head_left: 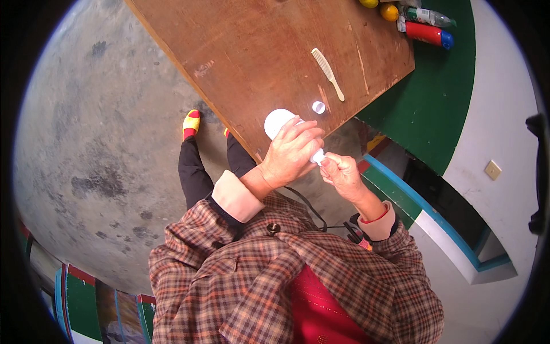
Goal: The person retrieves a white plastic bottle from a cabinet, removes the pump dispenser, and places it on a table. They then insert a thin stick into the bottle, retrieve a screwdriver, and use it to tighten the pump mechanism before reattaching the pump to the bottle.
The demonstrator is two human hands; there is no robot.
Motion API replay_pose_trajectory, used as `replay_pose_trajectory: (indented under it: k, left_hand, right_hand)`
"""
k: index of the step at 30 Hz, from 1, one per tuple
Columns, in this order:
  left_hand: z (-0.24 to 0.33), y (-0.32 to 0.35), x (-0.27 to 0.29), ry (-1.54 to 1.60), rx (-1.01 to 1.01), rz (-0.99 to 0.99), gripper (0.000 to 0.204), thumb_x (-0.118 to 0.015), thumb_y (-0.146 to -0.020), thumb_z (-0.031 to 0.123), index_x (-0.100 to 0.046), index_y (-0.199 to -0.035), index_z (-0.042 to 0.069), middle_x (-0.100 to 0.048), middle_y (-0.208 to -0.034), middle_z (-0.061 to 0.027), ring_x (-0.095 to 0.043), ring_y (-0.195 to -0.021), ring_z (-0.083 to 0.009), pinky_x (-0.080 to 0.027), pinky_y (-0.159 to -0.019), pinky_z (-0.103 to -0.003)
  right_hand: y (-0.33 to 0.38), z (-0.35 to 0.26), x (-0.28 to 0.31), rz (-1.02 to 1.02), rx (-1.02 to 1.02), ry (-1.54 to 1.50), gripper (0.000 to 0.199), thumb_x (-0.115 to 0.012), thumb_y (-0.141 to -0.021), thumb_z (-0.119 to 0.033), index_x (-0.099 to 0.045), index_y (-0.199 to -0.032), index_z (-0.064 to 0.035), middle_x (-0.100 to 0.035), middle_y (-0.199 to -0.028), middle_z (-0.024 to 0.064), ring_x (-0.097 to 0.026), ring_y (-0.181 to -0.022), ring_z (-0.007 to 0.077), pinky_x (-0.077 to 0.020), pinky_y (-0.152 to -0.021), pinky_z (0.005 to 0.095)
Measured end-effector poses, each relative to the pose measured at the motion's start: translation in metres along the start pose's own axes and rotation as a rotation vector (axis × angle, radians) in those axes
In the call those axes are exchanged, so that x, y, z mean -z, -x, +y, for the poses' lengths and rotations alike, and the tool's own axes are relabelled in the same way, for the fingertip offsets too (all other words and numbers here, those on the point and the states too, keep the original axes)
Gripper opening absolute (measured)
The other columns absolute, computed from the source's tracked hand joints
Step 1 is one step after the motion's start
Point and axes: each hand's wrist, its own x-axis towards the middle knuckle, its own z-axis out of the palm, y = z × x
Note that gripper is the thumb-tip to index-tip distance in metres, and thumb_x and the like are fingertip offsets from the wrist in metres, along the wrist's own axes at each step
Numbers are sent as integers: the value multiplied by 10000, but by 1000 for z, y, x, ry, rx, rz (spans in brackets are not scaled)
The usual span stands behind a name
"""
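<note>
A white bottle (pixel 277 122) with a rounded base lies tilted across the table's near edge, its narrow end toward me. My left hand (pixel 291 152) is wrapped over its middle and hides most of the body. At the narrow white end, my right hand (pixel 342 176) is closed in a pinch. Whether that end is the bottle's neck or a separate piece cannot be made out. Just beyond my hands, a small white cap (pixel 318 107) rests on the brown wooden table (pixel 258 57). Farther off lies a cream-coloured comb (pixel 328 74).
At the table's far right are a red can with a blue cap (pixel 427 35), a clear plastic bottle (pixel 432 18), an orange fruit (pixel 389 12) and a yellow fruit (pixel 369 3). A green surface (pixel 424 109) adjoins the table. A dark cord (pixel 312 207) hangs below my hands.
</note>
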Motion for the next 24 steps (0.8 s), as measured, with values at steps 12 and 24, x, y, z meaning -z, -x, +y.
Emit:
replay_pose_trajectory:
  k: [12,24]
  left_hand:
    - [-5,-1,3,84,-10,-21,324,-762,-725,235,-623,-981,92,-626,-1154,-65,-563,-1214,-269,-429,-1065,-487]
    - [-9,4,3,202,-4,-7,448,-764,-712,194,-618,-1117,73,-600,-1181,-85,-530,-1230,-281,-385,-1111,-502]
  right_hand:
    - [-56,-67,46,-553,23,649,289,-665,-950,-248,-645,-827,13,-551,-669,118,-517,-596,199,-436,-581,340]
    - [-103,-130,20,-951,-32,1049,284,-680,-889,-335,-700,-970,-64,-618,-741,192,-621,-721,360,-478,-653,431]
